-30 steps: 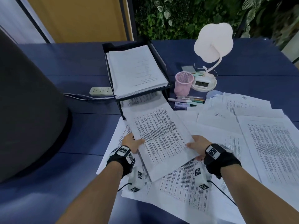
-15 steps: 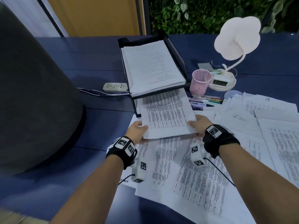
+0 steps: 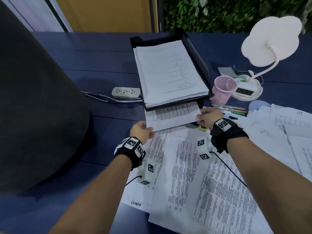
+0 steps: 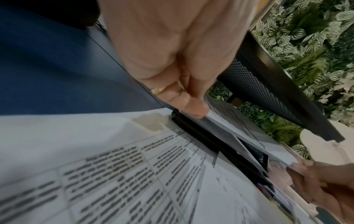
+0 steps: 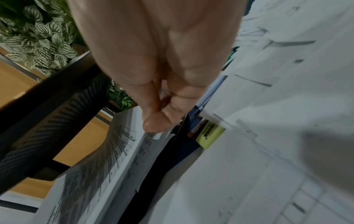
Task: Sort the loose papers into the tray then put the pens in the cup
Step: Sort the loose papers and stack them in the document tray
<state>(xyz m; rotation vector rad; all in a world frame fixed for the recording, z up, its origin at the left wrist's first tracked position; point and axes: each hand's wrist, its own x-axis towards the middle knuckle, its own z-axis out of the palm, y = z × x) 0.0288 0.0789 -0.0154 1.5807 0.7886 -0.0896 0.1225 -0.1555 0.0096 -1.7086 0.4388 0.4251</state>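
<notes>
Both hands hold a printed sheet half inside the lower tier of the black paper tray: left hand at its near-left corner, right hand pinching its right edge. Loose papers cover the near tabletop; a pink mesh cup stands right of the tray, pens lying beside it.

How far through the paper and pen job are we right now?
Partly done. The tray's top tier already holds a stack. In hand: the left hand and right hand pinch a printed sheet, part-way into the lower tier. Left: many loose papers across the table, then the pens lying beside the pink cup.
</notes>
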